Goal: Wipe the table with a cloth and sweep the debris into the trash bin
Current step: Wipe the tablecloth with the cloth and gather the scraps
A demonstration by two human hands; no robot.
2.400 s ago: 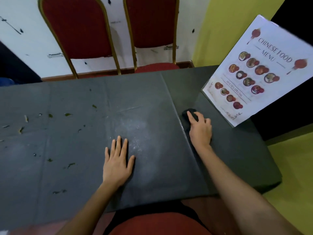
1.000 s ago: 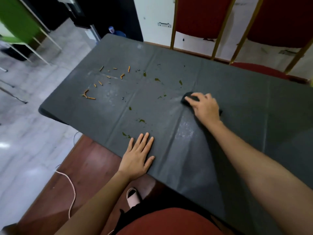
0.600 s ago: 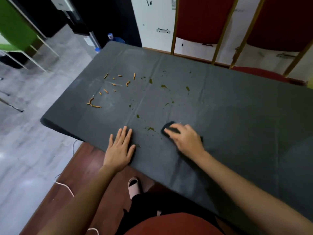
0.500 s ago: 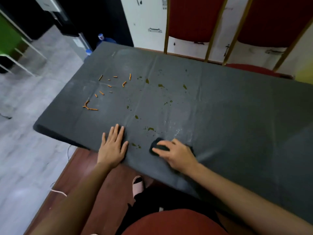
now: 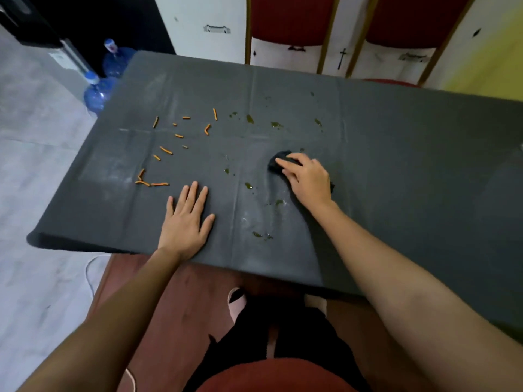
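Observation:
A table covered in dark grey cloth fills the view. My right hand presses a small black wiping cloth onto its middle; only the cloth's far end shows past my fingers. My left hand lies flat with fingers spread near the front edge, holding nothing. Several orange stick-like scraps are scattered on the left part. Green leaf bits lie between my hands and further back. No trash bin is in view.
Two red chairs with gold frames stand against the table's far side. Blue water bottles sit on the grey floor past the left end. A white cable runs along the floor by the wooden platform under me.
My right hand has pushed the cloth away from the front edge toward the table's middle. My left hand stays flat near the front edge. The camera has tilted down slightly.

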